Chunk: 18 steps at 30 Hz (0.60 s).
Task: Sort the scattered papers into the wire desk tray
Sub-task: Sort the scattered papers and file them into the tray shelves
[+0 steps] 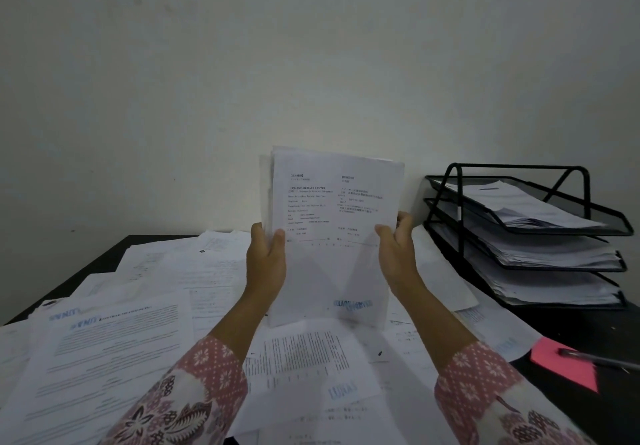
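**Spotter:** Head view has you holding a sheaf of papers upright in front of you. Your left hand grips its left edge, thumb on the printed face and fingers curled behind. Your right hand pinches the right edge the same way. The bottom edge of the sheaf looks to rest on, or hang just above, the loose sheets below your hands; I cannot tell which.

**Operator:** Where is the tray from there?

**Spotter:** The wire tray sits off to the right of your right hand, near it but not touching, at the back of the table. It has three tiers, and each one already holds a stack of paper. So part of the sorting is done.

**Operator:** And what is left?

**Spotter:** Plenty, by my reckoning. Scattered papers cover the table to the left of your left hand and below both wrists, overlapping one another at odd angles. More lie under your right forearm. Beyond them, low and to the right of your right hand, there is a pink note with a pen across it. I would call the job somewhere in the middle: the sheaf you hold has yet to go in, then the rest.
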{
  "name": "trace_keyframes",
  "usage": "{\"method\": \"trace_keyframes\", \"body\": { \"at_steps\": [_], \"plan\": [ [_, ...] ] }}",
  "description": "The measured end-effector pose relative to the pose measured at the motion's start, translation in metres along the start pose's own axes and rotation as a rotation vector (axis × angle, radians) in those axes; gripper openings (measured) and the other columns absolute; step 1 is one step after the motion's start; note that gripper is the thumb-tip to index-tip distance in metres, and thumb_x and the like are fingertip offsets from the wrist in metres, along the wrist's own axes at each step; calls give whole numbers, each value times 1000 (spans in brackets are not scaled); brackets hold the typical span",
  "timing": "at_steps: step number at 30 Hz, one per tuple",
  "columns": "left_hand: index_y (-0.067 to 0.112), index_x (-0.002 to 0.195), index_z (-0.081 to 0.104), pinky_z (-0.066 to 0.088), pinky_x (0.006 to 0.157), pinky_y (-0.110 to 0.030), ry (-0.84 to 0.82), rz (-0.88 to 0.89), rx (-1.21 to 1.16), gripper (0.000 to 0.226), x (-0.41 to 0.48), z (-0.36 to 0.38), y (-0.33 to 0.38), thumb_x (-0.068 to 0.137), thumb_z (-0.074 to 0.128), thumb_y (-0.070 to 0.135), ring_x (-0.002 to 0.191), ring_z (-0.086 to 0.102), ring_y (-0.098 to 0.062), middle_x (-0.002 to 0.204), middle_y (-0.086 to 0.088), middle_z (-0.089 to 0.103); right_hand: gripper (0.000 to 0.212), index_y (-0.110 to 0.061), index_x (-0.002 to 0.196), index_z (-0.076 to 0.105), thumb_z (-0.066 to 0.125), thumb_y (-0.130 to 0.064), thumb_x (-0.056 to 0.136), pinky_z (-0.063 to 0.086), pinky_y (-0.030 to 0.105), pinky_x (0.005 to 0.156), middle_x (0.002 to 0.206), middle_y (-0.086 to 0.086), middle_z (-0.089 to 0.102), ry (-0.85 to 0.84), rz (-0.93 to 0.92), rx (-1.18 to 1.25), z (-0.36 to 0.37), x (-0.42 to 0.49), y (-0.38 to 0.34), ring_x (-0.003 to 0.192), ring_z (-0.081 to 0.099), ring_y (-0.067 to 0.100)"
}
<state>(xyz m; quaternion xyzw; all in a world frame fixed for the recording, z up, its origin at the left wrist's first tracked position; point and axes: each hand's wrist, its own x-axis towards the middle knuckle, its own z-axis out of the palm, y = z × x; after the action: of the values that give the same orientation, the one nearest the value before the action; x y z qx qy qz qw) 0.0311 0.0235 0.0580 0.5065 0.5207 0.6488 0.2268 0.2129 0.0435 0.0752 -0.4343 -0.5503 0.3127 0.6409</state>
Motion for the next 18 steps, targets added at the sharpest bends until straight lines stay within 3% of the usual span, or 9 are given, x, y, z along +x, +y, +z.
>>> {"method": "trace_keyframes", "body": {
  "at_steps": [3, 5, 8, 11, 14, 18],
  "plan": [
    [14, 117, 34, 51, 84, -34, -18, -25, 24, 26, -2, 1, -3, 99, 43, 29, 103, 54, -22, 120, -4, 51, 10, -9, 106, 41, 41, -11, 96, 47, 29, 71, 98, 3, 53, 7, 37, -40, -3, -1, 4, 88, 52, 18],
    [16, 112, 33, 53, 85, -37, -45, -42, 43, 21, -3, 1, -4, 98, 43, 28, 107, 56, -26, 124, -8, 52, 14, -11, 108, 35, 42, -12, 96, 46, 28, 70, 95, -1, 50, -24, 66, -49, -3, -3, 4, 87, 51, 16],
    [13, 111, 36, 52, 79, -30, -71, -7, 38, 17, -6, 5, 1, 99, 43, 23, 106, 57, -26, 123, -9, 54, 23, -15, 115, 27, 41, -12, 97, 47, 30, 74, 94, -8, 49, -73, 66, -43, -5, -6, -1, 82, 52, 8],
    [8, 117, 39, 46, 72, -21, -121, 10, 67, 22, -10, 12, 9, 99, 44, 20, 101, 53, -19, 122, -7, 53, 8, -9, 103, 39, 38, -8, 96, 42, 29, 67, 88, 1, 50, -23, 39, -100, -13, -2, -6, 78, 49, 16],
    [3, 121, 37, 41, 83, -27, -182, 12, 175, 24, -12, 22, 12, 99, 42, 11, 107, 51, -22, 129, -12, 51, 9, -5, 99, 43, 37, -7, 95, 39, 29, 68, 87, 5, 48, 16, 65, -103, -31, 3, -9, 81, 46, 18],
    [5, 122, 37, 43, 87, -30, -219, 14, 184, 24, -13, 37, 22, 99, 39, 8, 114, 51, -28, 131, -12, 50, 12, -14, 107, 40, 44, -17, 96, 43, 23, 65, 94, -4, 53, 50, 83, -62, -61, 4, -16, 87, 53, 14]
  ]
}}
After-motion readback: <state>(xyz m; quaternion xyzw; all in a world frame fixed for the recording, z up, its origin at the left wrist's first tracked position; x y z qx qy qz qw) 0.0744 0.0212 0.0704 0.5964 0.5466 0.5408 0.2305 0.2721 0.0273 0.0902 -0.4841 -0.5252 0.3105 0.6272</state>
